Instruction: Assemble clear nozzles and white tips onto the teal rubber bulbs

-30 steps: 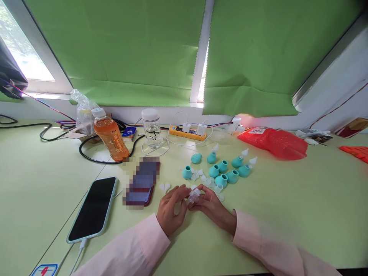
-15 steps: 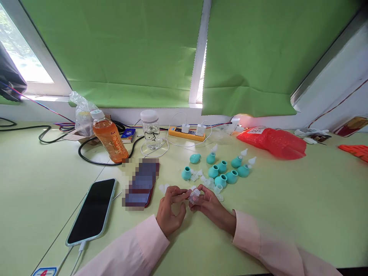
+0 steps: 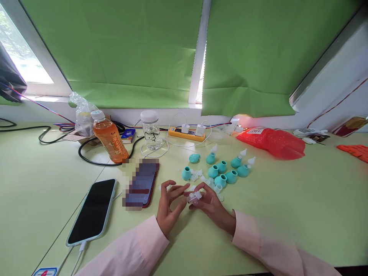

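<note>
My right hand [image 3: 209, 204] pinches a small clear plastic part [image 3: 194, 197] just above the pale green table [image 3: 287, 207]. Beside it my left hand [image 3: 169, 205] has its fingers spread apart, the fingertips close to the part but holding nothing. Just beyond my hands lie several teal rubber bulbs [image 3: 222, 170], some fitted with clear tips, and several loose clear plastic pieces [image 3: 201, 178].
A black phone [image 3: 93, 211] on a cable and a second phone [image 3: 140, 186] lie to the left. Behind stand an orange drink bottle [image 3: 110, 141], a clear jar [image 3: 151, 129], a yellow power strip [image 3: 186, 134], black cables and a red bag [image 3: 273, 142].
My left hand has let go of the clear part and spread its fingers. My right hand keeps the part in nearly the same place.
</note>
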Action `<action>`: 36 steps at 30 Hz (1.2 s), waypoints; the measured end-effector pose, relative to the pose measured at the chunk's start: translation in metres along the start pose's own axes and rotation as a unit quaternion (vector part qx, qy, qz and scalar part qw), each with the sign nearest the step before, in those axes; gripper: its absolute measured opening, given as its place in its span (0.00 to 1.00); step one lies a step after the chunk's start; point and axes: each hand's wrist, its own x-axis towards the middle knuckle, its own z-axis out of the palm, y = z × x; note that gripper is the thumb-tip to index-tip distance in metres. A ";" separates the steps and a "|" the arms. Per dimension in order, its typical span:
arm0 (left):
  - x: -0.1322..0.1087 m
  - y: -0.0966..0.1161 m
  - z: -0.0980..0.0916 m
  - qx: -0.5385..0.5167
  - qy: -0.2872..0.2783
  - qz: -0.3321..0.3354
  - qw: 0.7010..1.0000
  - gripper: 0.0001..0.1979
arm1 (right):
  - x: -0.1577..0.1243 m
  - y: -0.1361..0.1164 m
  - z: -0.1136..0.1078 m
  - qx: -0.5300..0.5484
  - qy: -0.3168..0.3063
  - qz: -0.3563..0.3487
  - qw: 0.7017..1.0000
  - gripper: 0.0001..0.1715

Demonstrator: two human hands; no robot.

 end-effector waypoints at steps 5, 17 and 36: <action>0.005 0.002 0.001 -0.045 0.002 -0.070 0.996 0.13 | -0.003 0.002 0.000 -0.118 0.035 -0.123 0.985 0.14; 0.013 -0.005 -0.002 -0.212 -0.172 -0.295 0.916 0.14 | -0.007 0.003 0.002 -0.257 0.020 -0.188 0.948 0.13; 0.016 -0.005 -0.006 -0.219 -0.091 -0.291 0.927 0.11 | -0.005 -0.055 -0.068 -0.795 0.323 -0.233 0.457 0.18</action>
